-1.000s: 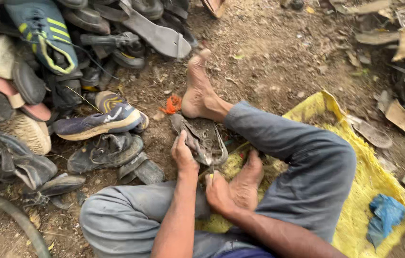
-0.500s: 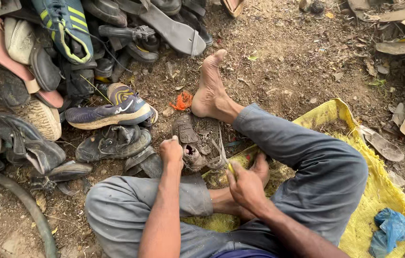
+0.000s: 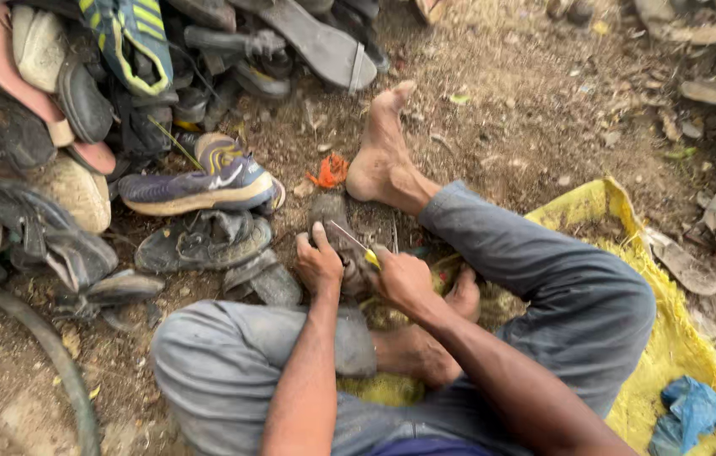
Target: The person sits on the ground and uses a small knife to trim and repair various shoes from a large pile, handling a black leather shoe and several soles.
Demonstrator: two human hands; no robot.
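Left hand clamped worn shoe on ground between legs; right hand gripped yellow-handled blade, tip near left fingers. Slip could cut them.

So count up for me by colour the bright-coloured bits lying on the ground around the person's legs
Yellow sack: 1
Blue rag: 1
Orange scrap: 1
Total: 3
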